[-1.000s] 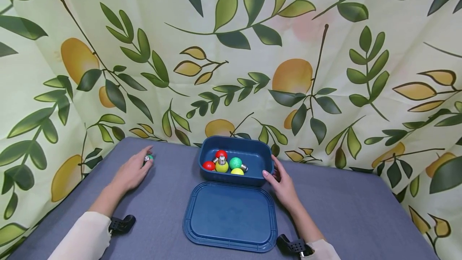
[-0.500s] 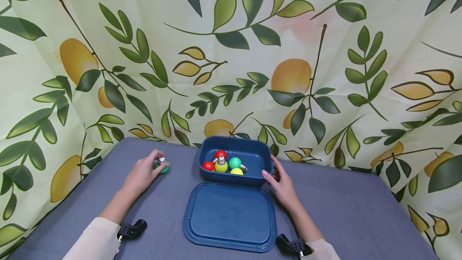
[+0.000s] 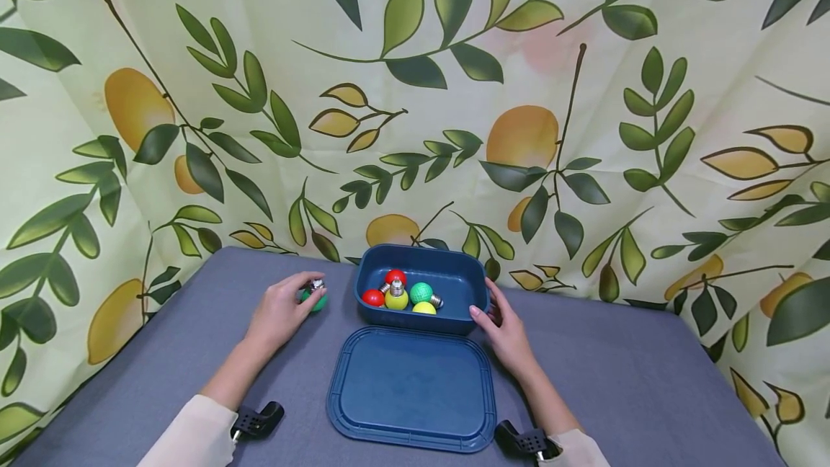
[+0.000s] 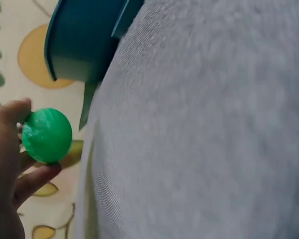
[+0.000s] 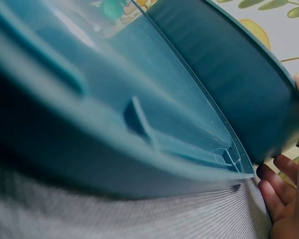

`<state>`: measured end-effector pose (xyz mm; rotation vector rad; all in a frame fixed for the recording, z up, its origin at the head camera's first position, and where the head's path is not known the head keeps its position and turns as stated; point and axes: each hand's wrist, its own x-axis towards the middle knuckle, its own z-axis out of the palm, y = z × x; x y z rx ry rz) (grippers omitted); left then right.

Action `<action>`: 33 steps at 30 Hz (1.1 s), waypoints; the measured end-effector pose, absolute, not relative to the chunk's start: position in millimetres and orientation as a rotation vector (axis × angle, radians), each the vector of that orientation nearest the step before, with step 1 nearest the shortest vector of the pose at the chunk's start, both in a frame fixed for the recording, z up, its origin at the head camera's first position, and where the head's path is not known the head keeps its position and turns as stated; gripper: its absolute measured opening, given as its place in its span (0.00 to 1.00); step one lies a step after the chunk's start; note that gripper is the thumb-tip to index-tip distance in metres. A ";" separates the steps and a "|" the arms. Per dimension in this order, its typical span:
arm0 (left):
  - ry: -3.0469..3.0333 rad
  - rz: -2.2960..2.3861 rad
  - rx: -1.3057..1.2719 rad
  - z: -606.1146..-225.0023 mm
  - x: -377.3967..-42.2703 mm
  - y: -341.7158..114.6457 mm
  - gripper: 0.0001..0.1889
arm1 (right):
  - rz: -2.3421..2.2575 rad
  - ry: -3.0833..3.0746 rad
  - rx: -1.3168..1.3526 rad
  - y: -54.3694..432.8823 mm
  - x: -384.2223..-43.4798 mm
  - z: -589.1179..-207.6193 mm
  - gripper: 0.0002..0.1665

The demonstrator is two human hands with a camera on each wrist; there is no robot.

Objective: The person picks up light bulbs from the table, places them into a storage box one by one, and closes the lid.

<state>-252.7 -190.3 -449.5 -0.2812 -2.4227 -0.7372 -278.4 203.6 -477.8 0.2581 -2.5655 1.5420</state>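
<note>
My left hand (image 3: 277, 314) pinches a green light bulb (image 3: 315, 301) to the left of the box, its metal screw base pointing up. In the left wrist view the round green bulb (image 4: 48, 135) sits between thumb and fingers. A dark blue plastic box (image 3: 462, 292) stands at the back of the table. Inside it, toward its left part, lie two red bulbs (image 3: 372, 298), two yellow bulbs (image 3: 396, 300) and a green bulb (image 3: 421, 292). My right hand (image 3: 509, 330) holds the box's right end, thumb over the front rim and fingers along the outside.
A flat dark blue lid (image 3: 411, 388) lies right in front of the box, between the forearms. Grey cloth covers the table (image 3: 616, 373). A leaf-and-fruit patterned curtain (image 3: 415, 107) rises directly behind the box.
My left hand has moved right, toward the box, carrying the green bulb, which now shows more fully between the fingers. The right hand, box and lid have stayed in place.
</note>
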 end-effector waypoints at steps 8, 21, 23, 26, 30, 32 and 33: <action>-2.397 -0.755 -0.310 -435.5 -252.7 -171.3 0.15 | 1.536 -2.560 0.269 202.8 -279.2 -479.7 0.41; -2.338 -0.930 -0.411 -413.8 -273.2 -146.8 0.14 | 1.550 -2.549 0.263 204.5 -279.5 -478.8 0.41; -2.334 -0.949 -0.413 -411.5 -276.2 -142.6 0.15 | 1.551 -2.553 0.256 205.0 -279.5 -478.4 0.41; -2.339 -0.971 -0.407 -408.8 -280.2 -136.9 0.15 | 1.552 -2.554 0.251 205.1 -279.7 -478.0 0.41; -2.351 -1.020 -0.378 -407.2 -285.7 -131.2 0.14 | 1.562 -2.552 0.256 204.6 -280.2 -478.5 0.41; -2.359 -1.039 -0.369 -406.0 -288.5 -128.5 0.15 | 1.566 -2.553 0.259 204.3 -279.8 -478.4 0.41; -2.365 -1.044 -0.368 -405.3 -290.0 -127.0 0.15 | 1.565 -2.554 0.260 204.2 -279.5 -478.4 0.41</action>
